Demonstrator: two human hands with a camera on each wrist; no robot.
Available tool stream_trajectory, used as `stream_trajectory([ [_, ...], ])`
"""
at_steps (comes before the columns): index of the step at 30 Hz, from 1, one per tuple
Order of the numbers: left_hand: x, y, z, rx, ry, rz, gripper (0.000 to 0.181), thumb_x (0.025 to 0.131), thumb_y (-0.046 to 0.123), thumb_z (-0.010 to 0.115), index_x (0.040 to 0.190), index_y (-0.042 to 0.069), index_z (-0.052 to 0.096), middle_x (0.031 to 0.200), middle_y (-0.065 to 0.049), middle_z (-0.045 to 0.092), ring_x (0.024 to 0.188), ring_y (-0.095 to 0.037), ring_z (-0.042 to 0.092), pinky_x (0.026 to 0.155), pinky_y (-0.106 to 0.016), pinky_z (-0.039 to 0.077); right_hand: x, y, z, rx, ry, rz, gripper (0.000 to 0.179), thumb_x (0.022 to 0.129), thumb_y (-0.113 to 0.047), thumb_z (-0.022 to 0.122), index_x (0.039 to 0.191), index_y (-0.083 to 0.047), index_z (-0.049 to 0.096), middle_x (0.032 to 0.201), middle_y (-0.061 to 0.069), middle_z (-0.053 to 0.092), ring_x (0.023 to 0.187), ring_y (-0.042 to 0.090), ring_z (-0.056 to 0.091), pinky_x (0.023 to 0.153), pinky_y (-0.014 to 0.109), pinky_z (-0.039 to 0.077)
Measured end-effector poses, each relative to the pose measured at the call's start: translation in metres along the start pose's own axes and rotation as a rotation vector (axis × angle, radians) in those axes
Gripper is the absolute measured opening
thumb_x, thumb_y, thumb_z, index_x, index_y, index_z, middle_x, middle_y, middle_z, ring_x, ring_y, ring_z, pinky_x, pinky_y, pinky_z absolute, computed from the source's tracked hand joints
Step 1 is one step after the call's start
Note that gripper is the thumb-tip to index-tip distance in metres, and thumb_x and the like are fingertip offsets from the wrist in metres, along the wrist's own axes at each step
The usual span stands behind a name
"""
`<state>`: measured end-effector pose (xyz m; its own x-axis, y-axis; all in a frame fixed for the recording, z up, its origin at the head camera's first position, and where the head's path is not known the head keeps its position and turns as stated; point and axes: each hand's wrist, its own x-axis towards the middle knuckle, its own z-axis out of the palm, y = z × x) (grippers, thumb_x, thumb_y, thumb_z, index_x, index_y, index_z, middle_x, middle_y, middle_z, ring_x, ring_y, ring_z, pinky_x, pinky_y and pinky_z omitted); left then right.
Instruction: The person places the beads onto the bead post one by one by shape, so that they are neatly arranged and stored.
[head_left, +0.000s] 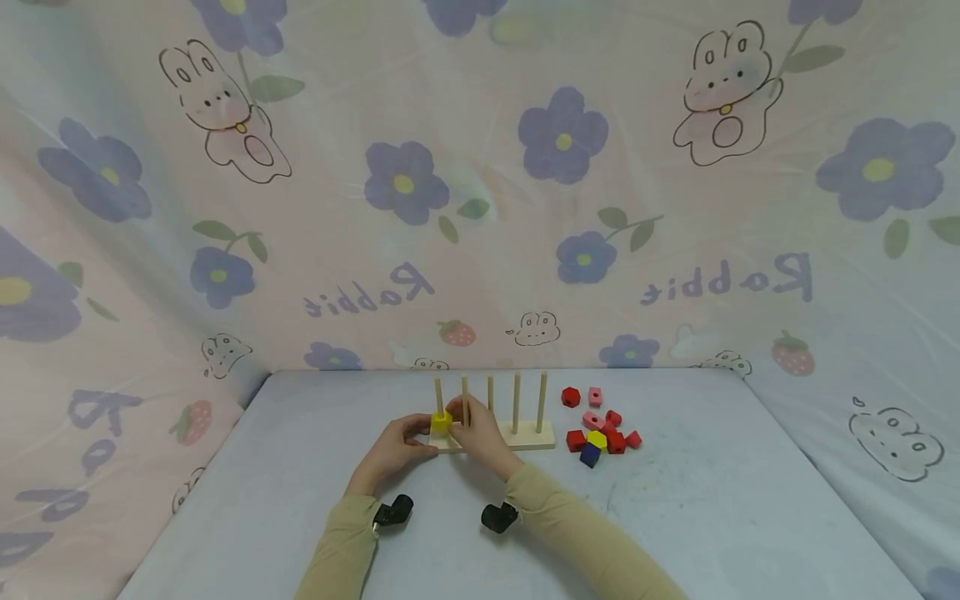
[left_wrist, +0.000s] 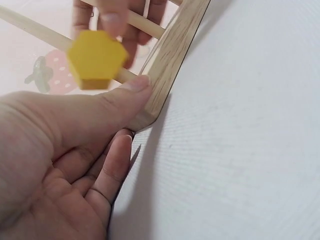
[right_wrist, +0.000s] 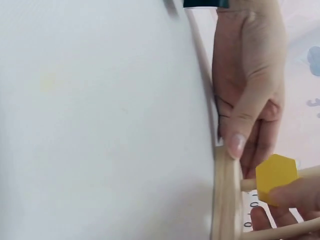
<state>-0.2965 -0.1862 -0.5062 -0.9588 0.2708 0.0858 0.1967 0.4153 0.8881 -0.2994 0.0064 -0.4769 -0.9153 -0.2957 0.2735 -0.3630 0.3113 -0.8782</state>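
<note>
A wooden peg board [head_left: 536, 435] with several upright pegs stands on the table in the head view. My left hand [head_left: 396, 450] grips the board's left end, its thumb [left_wrist: 117, 100] on the front edge and fingers at the end and underside. My right hand [head_left: 482, 437] pinches a yellow hexagonal bead [head_left: 441, 422] with thumb and fingers. The bead is threaded on the leftmost peg [head_left: 438, 393]. In both wrist views the bead [left_wrist: 97, 55] is above the base, with bare peg showing between them.
To the right of the board lies a loose group of beads: several red ones [head_left: 571, 397], pink ones [head_left: 595, 397], a yellow one [head_left: 597, 440] and a dark blue one [head_left: 590, 455]. A patterned curtain [head_left: 480, 250] hangs behind the white table [head_left: 675, 517].
</note>
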Motion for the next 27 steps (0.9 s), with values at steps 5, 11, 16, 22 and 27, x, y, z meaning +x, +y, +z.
stream_trajectory([
  [5, 0.000, -0.001, 0.000, -0.009, 0.001, -0.013, 0.053, 0.077, 0.008, 0.079, 0.126, 0.004, 0.059, 0.118, -0.012, 0.062, 0.085, -0.020, 0.059, 0.075, -0.032, 0.050, -0.002, 0.010, 0.003, -0.036, -0.004, -0.020, 0.026, 0.080, 0.014, 0.060, 0.104, 0.004, 0.057, 0.101, 0.014, 0.062, 0.098, 0.029, 0.060, 0.086, 0.039, 0.049],
  [11, 0.000, -0.001, -0.001, -0.015, -0.004, -0.022, 0.053, 0.078, 0.008, 0.079, 0.127, 0.004, 0.058, 0.120, -0.014, 0.061, 0.084, -0.019, 0.060, 0.075, -0.031, 0.050, -0.007, 0.013, 0.001, -0.053, -0.014, -0.035, 0.033, 0.083, 0.013, 0.058, 0.115, 0.005, 0.056, 0.112, 0.018, 0.062, 0.106, 0.032, 0.058, 0.089, 0.040, 0.048],
  [16, 0.001, 0.000, -0.002, 0.013, 0.003, -0.019, 0.053, 0.078, 0.010, 0.079, 0.127, 0.006, 0.059, 0.120, -0.012, 0.061, 0.088, -0.019, 0.060, 0.077, -0.032, 0.050, -0.021, 0.004, -0.013, -0.090, -0.066, -0.024, 0.053, 0.082, 0.011, 0.058, 0.133, 0.008, 0.045, 0.130, 0.024, 0.053, 0.119, 0.036, 0.051, 0.098, 0.044, 0.042],
  [22, -0.001, -0.002, -0.001, 0.029, 0.000, -0.015, 0.056, 0.077, 0.012, 0.080, 0.128, 0.004, 0.058, 0.120, -0.013, 0.061, 0.086, -0.019, 0.059, 0.076, -0.032, 0.050, -0.045, -0.002, -0.043, -0.133, -0.189, -0.034, 0.056, 0.087, 0.003, 0.062, 0.139, 0.004, 0.040, 0.137, 0.023, 0.047, 0.122, 0.038, 0.047, 0.100, 0.048, 0.039],
  [27, 0.000, -0.003, 0.001, 0.036, 0.010, -0.040, 0.056, 0.076, 0.013, 0.081, 0.128, 0.008, 0.059, 0.119, -0.010, 0.061, 0.085, -0.017, 0.059, 0.077, -0.033, 0.049, -0.064, -0.001, -0.084, -0.155, -0.227, -0.072, 0.041, 0.089, 0.000, 0.063, 0.129, -0.001, 0.053, 0.125, 0.017, 0.057, 0.111, 0.033, 0.056, 0.092, 0.046, 0.046],
])
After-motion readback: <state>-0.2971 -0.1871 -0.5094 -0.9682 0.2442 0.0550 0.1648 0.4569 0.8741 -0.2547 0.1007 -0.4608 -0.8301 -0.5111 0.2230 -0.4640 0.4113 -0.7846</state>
